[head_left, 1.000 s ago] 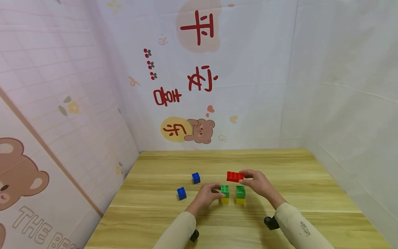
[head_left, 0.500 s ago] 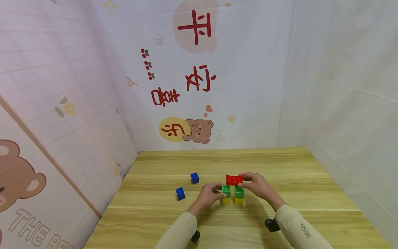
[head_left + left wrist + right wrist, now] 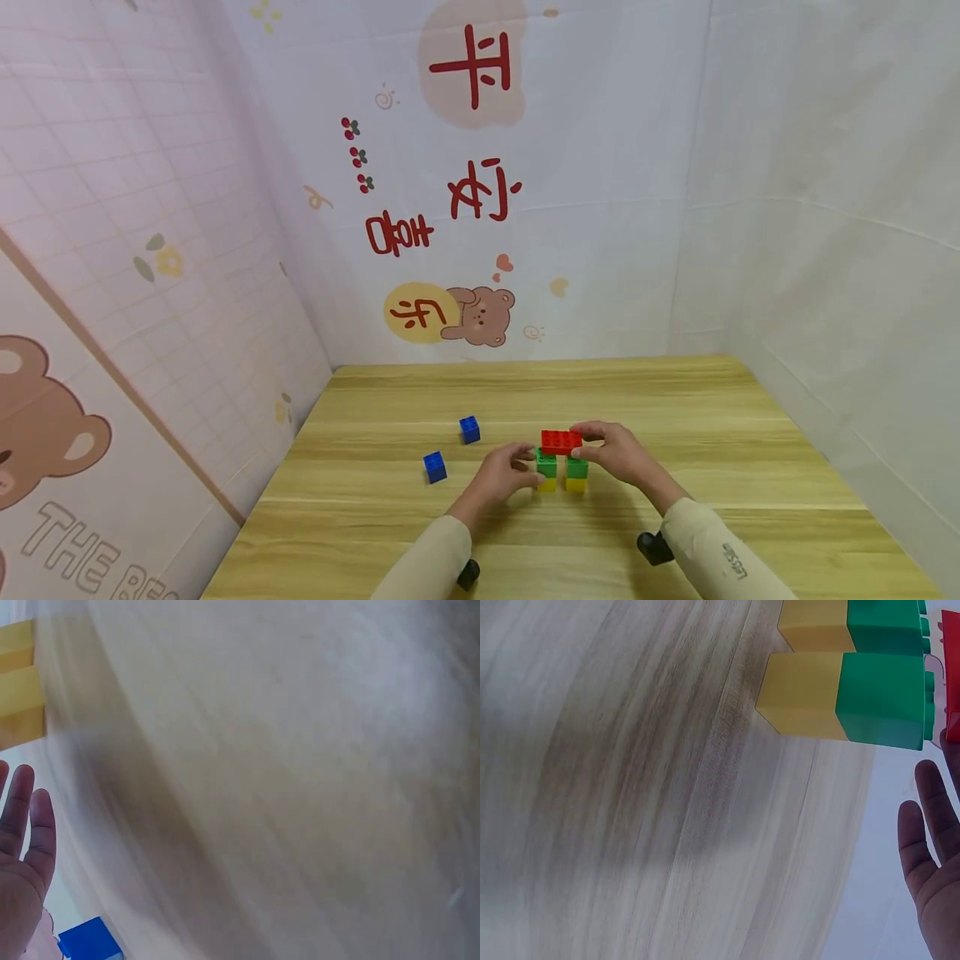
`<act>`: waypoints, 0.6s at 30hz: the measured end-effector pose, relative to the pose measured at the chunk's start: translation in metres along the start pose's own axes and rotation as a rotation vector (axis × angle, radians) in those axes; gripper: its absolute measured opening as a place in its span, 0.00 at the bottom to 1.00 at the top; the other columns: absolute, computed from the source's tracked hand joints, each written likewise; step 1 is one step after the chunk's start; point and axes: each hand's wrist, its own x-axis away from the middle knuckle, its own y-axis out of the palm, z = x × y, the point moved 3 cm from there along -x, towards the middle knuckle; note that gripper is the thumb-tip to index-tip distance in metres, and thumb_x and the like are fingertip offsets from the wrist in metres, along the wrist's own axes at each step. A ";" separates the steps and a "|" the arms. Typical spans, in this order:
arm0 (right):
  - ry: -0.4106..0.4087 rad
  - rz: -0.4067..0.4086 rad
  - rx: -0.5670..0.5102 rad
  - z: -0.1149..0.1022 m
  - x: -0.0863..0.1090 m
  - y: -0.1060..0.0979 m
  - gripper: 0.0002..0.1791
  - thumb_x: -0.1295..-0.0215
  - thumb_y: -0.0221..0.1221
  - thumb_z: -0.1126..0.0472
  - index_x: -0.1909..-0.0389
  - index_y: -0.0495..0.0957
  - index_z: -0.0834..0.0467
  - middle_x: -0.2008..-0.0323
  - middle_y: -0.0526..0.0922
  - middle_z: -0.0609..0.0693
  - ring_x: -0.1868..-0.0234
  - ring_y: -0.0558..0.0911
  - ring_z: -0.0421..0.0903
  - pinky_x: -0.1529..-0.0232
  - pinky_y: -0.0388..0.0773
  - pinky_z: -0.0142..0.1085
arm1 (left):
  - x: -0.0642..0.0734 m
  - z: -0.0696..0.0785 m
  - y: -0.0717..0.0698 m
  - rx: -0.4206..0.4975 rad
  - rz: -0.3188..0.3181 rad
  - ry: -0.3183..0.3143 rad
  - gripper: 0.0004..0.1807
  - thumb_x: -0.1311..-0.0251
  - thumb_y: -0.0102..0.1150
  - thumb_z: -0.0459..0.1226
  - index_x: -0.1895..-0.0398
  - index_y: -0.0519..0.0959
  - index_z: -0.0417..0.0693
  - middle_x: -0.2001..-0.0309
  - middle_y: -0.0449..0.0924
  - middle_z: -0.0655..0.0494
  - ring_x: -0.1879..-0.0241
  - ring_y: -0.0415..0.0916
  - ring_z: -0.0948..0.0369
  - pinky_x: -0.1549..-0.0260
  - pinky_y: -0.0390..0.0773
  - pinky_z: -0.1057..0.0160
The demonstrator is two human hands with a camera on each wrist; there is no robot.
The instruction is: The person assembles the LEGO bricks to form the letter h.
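Note:
My right hand (image 3: 618, 450) pinches the right end of a red building block (image 3: 557, 441) between thumb and fingers. The block lies level just above two stacks. In the right wrist view a narrow gap shows between the red block (image 3: 952, 682) and the studs of the near green block (image 3: 881, 701). Each stack is a green block on a yellow one: left stack (image 3: 547, 471), right stack (image 3: 577, 473). My left hand (image 3: 498, 475) is at the left stack's side, thumb tip at its front edge; whether it grips is unclear. Its visible fingers (image 3: 43, 825) are nearly straight.
Two blue blocks stand on the wooden table (image 3: 390, 533) to the left: one farther back (image 3: 469, 430), one nearer (image 3: 435, 467). Patterned cloth walls (image 3: 600, 208) rise behind the table and at both sides.
The red block has come down and slightly left in my right hand, from above and behind the stacks to just over them. The left stack moved closer to the right one; my left thumb drew back slightly.

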 end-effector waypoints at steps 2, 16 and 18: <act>-0.005 -0.004 0.003 0.000 0.000 0.001 0.23 0.36 0.67 0.58 0.42 0.79 0.61 0.45 0.81 0.56 0.43 0.76 0.58 0.49 0.79 0.50 | 0.000 0.001 -0.002 0.005 0.001 -0.002 0.33 0.42 0.71 0.43 0.33 0.73 0.46 0.44 0.80 0.54 0.44 0.75 0.50 0.45 0.76 0.47; -0.017 -0.007 -0.007 -0.001 -0.002 0.004 0.21 0.38 0.68 0.59 0.46 0.81 0.61 0.47 0.82 0.55 0.44 0.76 0.61 0.52 0.80 0.49 | -0.004 0.020 -0.010 0.012 -0.008 0.044 0.33 0.42 0.71 0.45 0.33 0.73 0.54 0.45 0.79 0.61 0.43 0.75 0.52 0.45 0.75 0.47; -0.024 -0.011 -0.001 -0.001 -0.002 0.004 0.20 0.38 0.68 0.59 0.46 0.81 0.61 0.47 0.81 0.55 0.44 0.76 0.61 0.52 0.80 0.49 | -0.004 0.021 -0.010 0.007 -0.009 0.049 0.32 0.42 0.71 0.45 0.33 0.74 0.55 0.45 0.79 0.61 0.43 0.74 0.51 0.45 0.75 0.47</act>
